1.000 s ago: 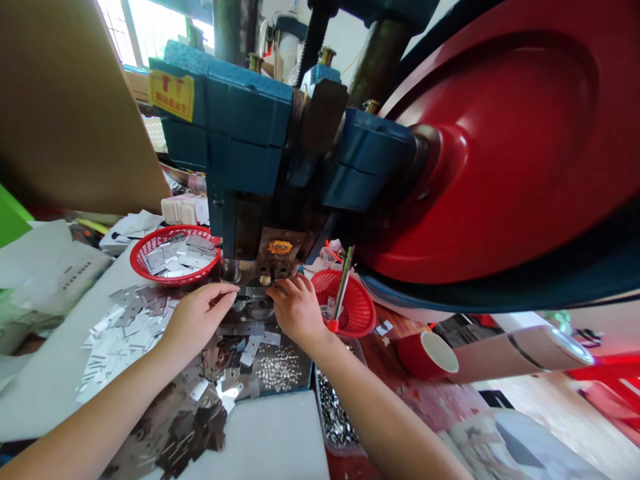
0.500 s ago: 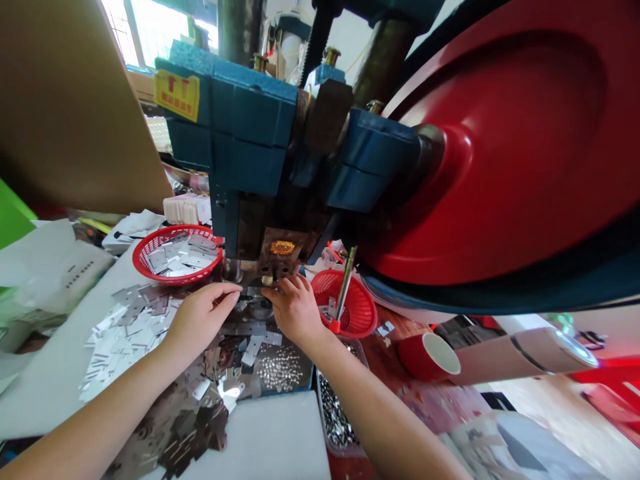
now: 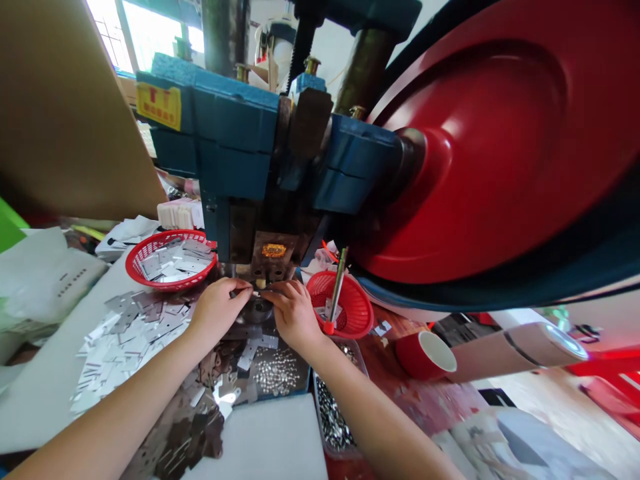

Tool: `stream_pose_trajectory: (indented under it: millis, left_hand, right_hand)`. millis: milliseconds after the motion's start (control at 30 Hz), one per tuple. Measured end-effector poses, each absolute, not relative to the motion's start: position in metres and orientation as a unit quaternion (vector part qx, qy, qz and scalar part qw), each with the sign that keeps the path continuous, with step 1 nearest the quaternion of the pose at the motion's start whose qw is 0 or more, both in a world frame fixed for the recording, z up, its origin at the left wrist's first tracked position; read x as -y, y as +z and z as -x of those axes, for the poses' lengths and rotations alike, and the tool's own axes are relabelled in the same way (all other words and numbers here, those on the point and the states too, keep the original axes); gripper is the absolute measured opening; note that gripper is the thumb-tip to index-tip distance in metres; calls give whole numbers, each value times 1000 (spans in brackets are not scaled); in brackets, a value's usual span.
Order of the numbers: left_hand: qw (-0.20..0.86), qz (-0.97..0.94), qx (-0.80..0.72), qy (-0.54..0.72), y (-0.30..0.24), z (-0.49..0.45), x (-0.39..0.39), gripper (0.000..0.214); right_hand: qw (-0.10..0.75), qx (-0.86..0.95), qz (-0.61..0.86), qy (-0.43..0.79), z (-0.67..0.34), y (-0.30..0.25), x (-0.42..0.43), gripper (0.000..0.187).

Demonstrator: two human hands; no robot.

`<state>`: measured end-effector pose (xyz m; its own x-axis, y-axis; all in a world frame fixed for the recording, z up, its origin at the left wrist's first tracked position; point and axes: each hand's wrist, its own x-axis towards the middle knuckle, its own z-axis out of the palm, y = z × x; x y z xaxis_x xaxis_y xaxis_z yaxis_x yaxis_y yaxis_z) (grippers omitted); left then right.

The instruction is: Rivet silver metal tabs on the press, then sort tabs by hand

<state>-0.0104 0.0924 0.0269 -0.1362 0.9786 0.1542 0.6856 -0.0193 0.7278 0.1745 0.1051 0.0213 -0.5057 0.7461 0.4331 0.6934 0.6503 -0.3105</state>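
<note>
My left hand (image 3: 219, 308) and my right hand (image 3: 293, 312) meet under the head of a blue press (image 3: 240, 153). Fingertips of both hands pinch a small metal plate (image 3: 256, 291) at the die, just below the ram's orange-lit block (image 3: 273, 251). Both hands have their fingers curled together. The plate is mostly hidden by my fingers. Loose flat metal plates (image 3: 125, 333) lie scattered left of my left arm. Small silvery rivets (image 3: 276, 372) lie in a tray below my hands.
A big red flywheel (image 3: 500, 140) fills the right. A red basket (image 3: 170, 261) of plates stands left of the die, another red basket (image 3: 345, 303) with a screwdriver stands right. A red cup (image 3: 425, 355) lies tipped on the right. White foam (image 3: 270, 440) is near me.
My left hand has moved right, closer to the die and my right hand. The view has shifted slightly left and down.
</note>
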Motion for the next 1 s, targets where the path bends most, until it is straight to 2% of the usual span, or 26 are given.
stream_pose_trajectory:
  millis: [233, 500, 667, 1000]
  left_hand:
    - [199, -624, -666, 357, 25, 11, -94, 25]
    - [257, -596, -665, 368, 31, 24, -83, 32]
    - [303, -564, -670, 375, 33, 31, -75, 34]
    - [282, -571, -662, 395, 28, 33, -68, 31]
  right_hand:
    - [269, 866, 419, 52, -173, 25, -106, 37]
    - [245, 873, 419, 39, -172, 27, -110, 38]
    - [260, 876, 406, 13, -177, 27, -104, 31]
    - [312, 892, 325, -41, -174, 16, -93, 11]
